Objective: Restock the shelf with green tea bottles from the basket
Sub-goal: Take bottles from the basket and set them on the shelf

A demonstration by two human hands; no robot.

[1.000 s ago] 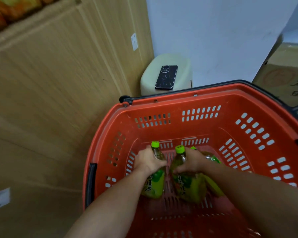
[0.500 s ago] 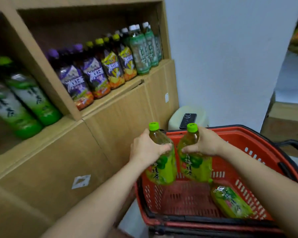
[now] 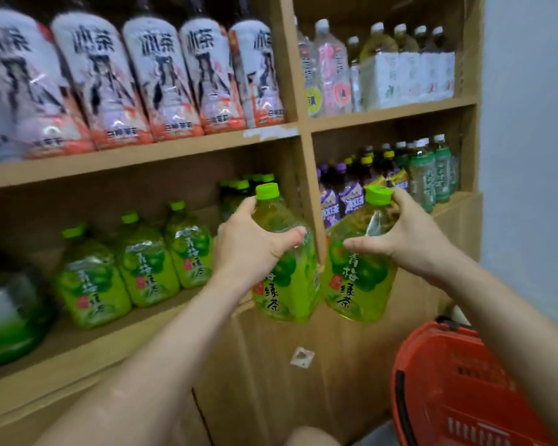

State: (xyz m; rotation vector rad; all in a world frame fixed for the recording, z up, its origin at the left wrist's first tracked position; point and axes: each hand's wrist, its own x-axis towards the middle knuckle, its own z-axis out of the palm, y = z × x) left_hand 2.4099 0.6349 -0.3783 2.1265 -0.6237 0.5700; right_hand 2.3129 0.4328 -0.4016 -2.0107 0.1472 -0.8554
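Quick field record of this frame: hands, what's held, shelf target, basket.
left hand: shut on left green tea bottle, gripped near the shoulder
right hand: shut on right green tea bottle, gripped near the neck
bottle pose: both upright, side by side, in the air before the shelf
shelf row: matching green tea bottles standing, open space to their right
basket: red, lower right, contents not visible

A small shop's drinks section. Behind and above the hands, a wooden shelf unit (image 3: 306, 130) holds rows of identical bottled drinks: pink-and-white labelled tea bottles (image 3: 161, 78) on the upper shelf, green tea bottles (image 3: 145, 265) just left of the hands, purple-labelled bottles (image 3: 348, 194) beyond the hands. A red shopping basket (image 3: 457, 381) sits below the right hand.
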